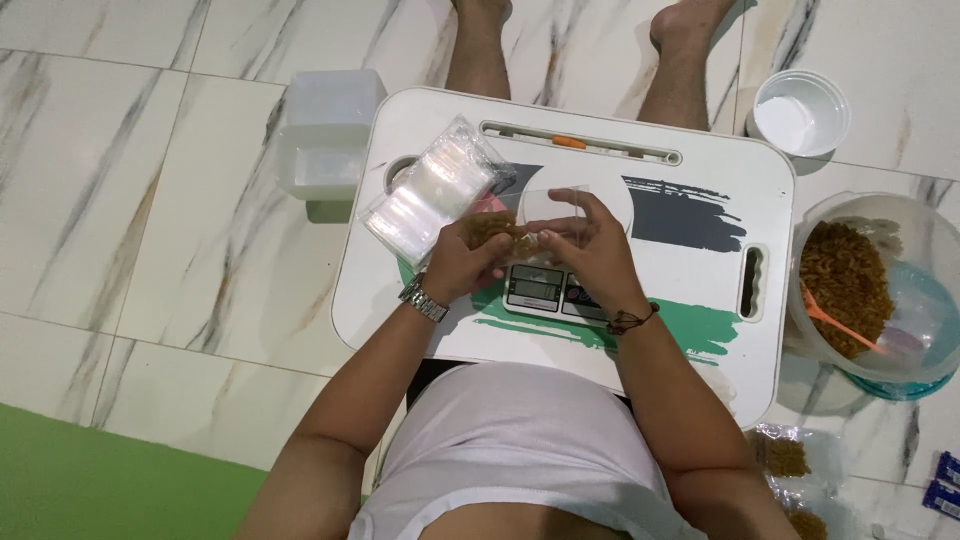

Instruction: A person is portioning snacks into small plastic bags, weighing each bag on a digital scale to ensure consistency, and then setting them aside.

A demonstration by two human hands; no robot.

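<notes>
At your 11 o'clock, a white plastic box [330,135] stands on the marble floor [130,200], just beside the left edge of the white lap table [690,160]. In the slot at the table's far edge, at 12 o'clock, you see a small orange thing [568,142]. At 2 o'clock, a round white tub [800,112] sits on the floor. At 3 o'clock, a big clear bowl [925,235] holds brown pasta [845,285], and an orange spoon [835,320] lies in it. At 4 o'clock, filled clear packets [790,460] lie on the floor. At 8 o'clock, a green mat [110,480] covers the corner.
</notes>
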